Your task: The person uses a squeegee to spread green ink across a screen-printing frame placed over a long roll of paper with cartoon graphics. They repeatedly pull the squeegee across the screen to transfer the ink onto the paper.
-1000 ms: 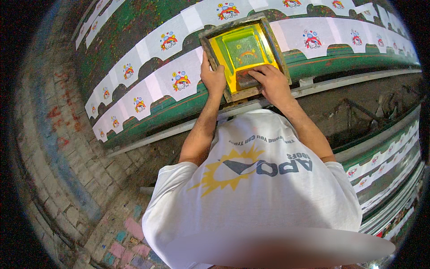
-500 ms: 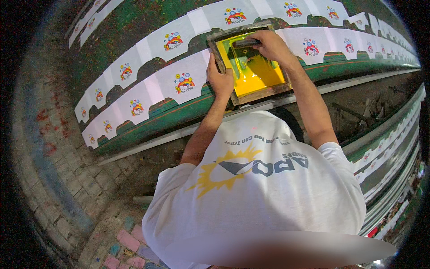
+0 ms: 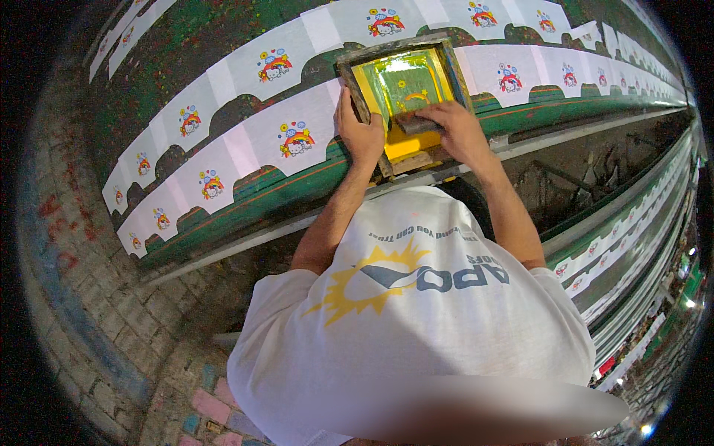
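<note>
We are wearing a white shirt (image 3: 416, 327) with dark, upside-down letters. Our left hand (image 3: 362, 139) is pinching the wooden frame (image 3: 414, 162) over the green table (image 3: 260, 190); our right hand (image 3: 462, 134) is gripping a dark block (image 3: 418, 124) inside, fingers curled. Beyond, rainbow-picture sheets (image 3: 385, 23) are lying.

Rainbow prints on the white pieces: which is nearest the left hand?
The near-row print just left of the frame; the others lie farther from the left hand.

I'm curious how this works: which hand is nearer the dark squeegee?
Right: the right hand holds the dark squeegee; the left hand is left of it, against the frame.
</note>
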`<action>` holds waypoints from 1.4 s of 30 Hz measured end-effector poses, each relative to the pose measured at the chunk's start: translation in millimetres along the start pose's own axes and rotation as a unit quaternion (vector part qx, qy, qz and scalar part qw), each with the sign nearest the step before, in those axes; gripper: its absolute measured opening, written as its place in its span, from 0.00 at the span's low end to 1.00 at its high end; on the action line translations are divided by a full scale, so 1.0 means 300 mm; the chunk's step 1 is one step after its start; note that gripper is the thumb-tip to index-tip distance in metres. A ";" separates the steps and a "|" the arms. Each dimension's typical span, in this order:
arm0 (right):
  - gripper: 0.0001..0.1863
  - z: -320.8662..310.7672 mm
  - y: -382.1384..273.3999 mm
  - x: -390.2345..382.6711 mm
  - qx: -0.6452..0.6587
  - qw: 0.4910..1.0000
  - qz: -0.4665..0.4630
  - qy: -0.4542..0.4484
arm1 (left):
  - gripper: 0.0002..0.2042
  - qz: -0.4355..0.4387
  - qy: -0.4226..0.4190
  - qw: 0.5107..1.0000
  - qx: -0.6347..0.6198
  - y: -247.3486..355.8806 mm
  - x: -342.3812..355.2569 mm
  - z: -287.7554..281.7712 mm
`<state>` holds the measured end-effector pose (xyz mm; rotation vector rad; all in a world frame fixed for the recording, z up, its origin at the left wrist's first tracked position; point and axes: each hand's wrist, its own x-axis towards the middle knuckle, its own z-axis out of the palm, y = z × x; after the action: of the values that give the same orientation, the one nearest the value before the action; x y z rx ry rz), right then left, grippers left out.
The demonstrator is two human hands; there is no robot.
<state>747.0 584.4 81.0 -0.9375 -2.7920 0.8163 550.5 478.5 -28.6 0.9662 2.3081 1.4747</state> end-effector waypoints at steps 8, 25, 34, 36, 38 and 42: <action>0.37 0.017 -0.038 -0.076 -0.002 1.000 0.012 0.012 | 0.39 -0.027 0.001 0.999 -0.029 0.014 0.003 0.001; 0.33 -0.321 0.627 -0.315 -0.016 0.996 -0.029 0.086 | 0.41 0.064 0.011 0.998 -0.014 0.446 -0.119 0.620; 0.32 -0.350 0.788 -0.340 0.001 0.996 -0.048 0.074 | 0.41 0.005 0.008 0.999 -0.043 0.472 -0.136 0.766; 0.32 -0.353 0.797 -0.336 -0.001 0.997 -0.047 0.067 | 0.40 -0.021 0.000 0.998 -0.054 0.469 -0.132 0.773; 0.31 -0.353 0.799 -0.327 -0.005 0.998 -0.043 0.053 | 0.40 -0.036 -0.009 0.998 -0.056 0.467 -0.129 0.772; 0.30 -0.362 0.815 -0.320 0.020 0.998 -0.045 0.048 | 0.40 -0.027 -0.012 0.999 -0.029 0.475 -0.131 0.775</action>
<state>982.0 742.4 56.3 -0.8160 -2.7030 0.7887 758.1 659.0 -17.6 0.8931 2.2433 1.4917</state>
